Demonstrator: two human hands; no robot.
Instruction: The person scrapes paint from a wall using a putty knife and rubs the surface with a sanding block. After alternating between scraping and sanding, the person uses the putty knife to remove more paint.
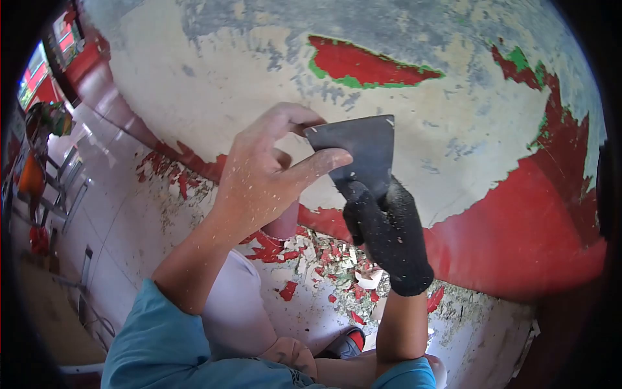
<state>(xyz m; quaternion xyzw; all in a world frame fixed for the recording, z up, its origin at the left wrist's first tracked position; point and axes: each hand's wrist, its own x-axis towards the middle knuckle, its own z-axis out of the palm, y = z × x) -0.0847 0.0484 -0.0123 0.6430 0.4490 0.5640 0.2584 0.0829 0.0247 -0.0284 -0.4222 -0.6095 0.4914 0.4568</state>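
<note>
A paint scraper with a wide dark metal blade is held up before the wall, blade edge upward. My right hand, in a black knitted glove, is closed around its lower end, hiding the handle. My bare left hand grips the blade from the left side. Its thumb lies across the blade's face, and the index finger reaches the upper left corner. Pale specks dot my left hand and forearm. Behind the scraper, the wall shows bare cream and grey patches between leftover red paint with green edges.
Red and cream paint flakes litter the floor along the wall's foot. My shoe rests near them. On the left, metal-legged furniture stands on the pale tiled floor, with a brown board below it.
</note>
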